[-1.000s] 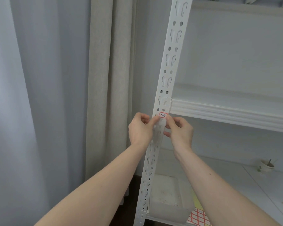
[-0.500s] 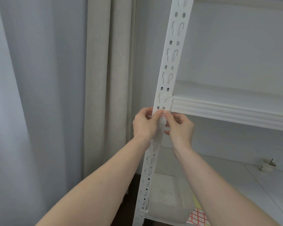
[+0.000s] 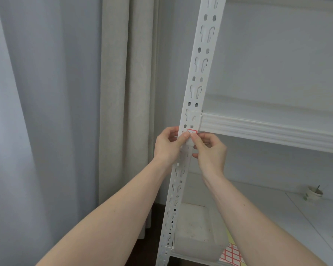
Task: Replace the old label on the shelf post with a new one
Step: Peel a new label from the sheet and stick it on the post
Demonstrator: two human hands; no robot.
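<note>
You are looking at one red-bordered label [image 3: 191, 132] on the shelf post [image 3: 199, 77] — dark handwriting is showing on it, but your thumbs are covering part of it and the characters are too small to read. The sheet of red-bordered labels [image 3: 230, 256] lying on the lower shelf is showing no writing — nothing else is carrying text.

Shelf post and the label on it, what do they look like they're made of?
Shelf post: likely painted white metal, thin, flat, with punched slots. Label: probably paper sticker, white with red border, pressed by left hand and right hand.
</note>
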